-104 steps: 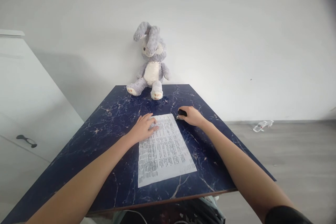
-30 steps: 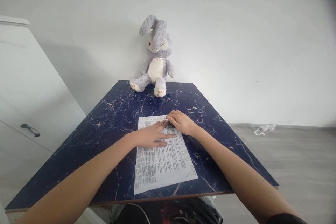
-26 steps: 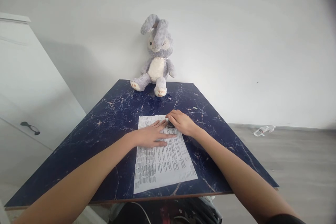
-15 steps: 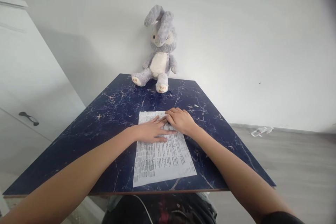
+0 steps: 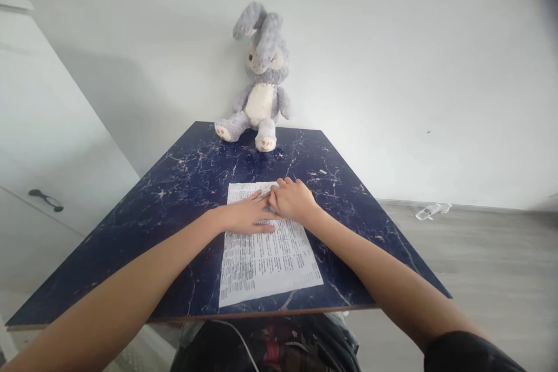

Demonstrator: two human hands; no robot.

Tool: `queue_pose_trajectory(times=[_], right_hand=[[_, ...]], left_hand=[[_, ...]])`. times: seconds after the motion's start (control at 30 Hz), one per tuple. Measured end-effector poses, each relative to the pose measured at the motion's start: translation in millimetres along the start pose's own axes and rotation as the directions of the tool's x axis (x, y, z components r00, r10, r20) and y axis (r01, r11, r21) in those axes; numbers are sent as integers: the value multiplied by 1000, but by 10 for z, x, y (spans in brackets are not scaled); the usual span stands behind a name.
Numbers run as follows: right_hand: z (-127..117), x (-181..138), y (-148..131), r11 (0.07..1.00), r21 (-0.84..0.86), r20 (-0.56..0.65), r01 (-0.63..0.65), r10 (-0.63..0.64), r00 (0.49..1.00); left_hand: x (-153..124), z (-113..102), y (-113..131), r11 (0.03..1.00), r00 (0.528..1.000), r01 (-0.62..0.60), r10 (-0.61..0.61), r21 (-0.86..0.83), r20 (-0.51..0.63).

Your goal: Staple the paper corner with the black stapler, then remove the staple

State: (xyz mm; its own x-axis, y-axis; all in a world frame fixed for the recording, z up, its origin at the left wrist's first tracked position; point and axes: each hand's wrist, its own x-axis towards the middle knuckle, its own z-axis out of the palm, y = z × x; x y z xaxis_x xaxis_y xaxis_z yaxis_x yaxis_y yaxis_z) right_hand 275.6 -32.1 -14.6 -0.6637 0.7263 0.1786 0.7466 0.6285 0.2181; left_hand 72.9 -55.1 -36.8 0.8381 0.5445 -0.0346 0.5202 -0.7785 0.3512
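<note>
A printed sheet of paper [image 5: 268,256] lies on the dark blue marbled table [image 5: 183,186]. My left hand [image 5: 244,218] rests flat on the sheet's upper part, fingers stretched out and pressing it down. My right hand [image 5: 293,200] sits at the sheet's top right, touching the left fingertips. Its fingers curl over a small black object that is almost wholly hidden now.
A grey and white plush rabbit [image 5: 261,93] sits at the table's far edge against the wall. A tiny white scrap [image 5: 321,172] lies right of the hands. A white cabinet [image 5: 39,145] stands on the left, a plastic bottle [image 5: 429,210] lies on the floor, and a dark bag [image 5: 270,349] sits below the near edge.
My right hand came from beside the paper's top right corner onto the sheet with the black object. My left hand slid right and flattened on the paper. The two hands now touch.
</note>
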Motion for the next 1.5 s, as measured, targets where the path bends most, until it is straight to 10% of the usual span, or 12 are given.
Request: queue_pose_trajectory(times=[0.23, 0.4, 0.57, 0.73, 0.87, 1.03, 1.23, 1.37, 1.5], right_hand=[[-148, -48, 300, 959, 282, 85, 15, -40, 996], [-184, -118, 604, 803, 567, 109, 183, -293, 950], [-122, -153, 912, 803, 545, 135, 243, -370, 919], [-128, -172, 1040, 877, 460, 120, 137, -215, 969], [-160, -147, 946, 896, 420, -22, -143, 168, 986], [-194, -44, 689, 806, 491, -183, -331, 467, 865], [-116, 134, -52, 767, 626, -15, -141, 193, 981], [-67, 156, -353, 823, 560, 6, -101, 119, 993], [-51, -94, -91, 839, 519, 48, -163, 162, 986]], left_hand=[[-20, -111, 57, 1000, 998, 4, -3, -11, 55], [-20, -118, 69, 999, 996, 25, -21, -48, 87], [-33, -98, 38, 998, 994, 37, -33, -41, 103], [-46, -74, 2, 999, 998, 21, -19, -25, 52], [-12, -80, 47, 998, 982, 42, -49, -44, -182], [34, -109, 83, 948, 699, 242, -318, -207, -641], [-57, -174, -29, 882, 357, 365, -429, -299, -830], [-61, -176, -74, 861, 334, 378, -469, -340, -818], [-5, -130, -60, 857, 373, 387, -484, -341, -792]])
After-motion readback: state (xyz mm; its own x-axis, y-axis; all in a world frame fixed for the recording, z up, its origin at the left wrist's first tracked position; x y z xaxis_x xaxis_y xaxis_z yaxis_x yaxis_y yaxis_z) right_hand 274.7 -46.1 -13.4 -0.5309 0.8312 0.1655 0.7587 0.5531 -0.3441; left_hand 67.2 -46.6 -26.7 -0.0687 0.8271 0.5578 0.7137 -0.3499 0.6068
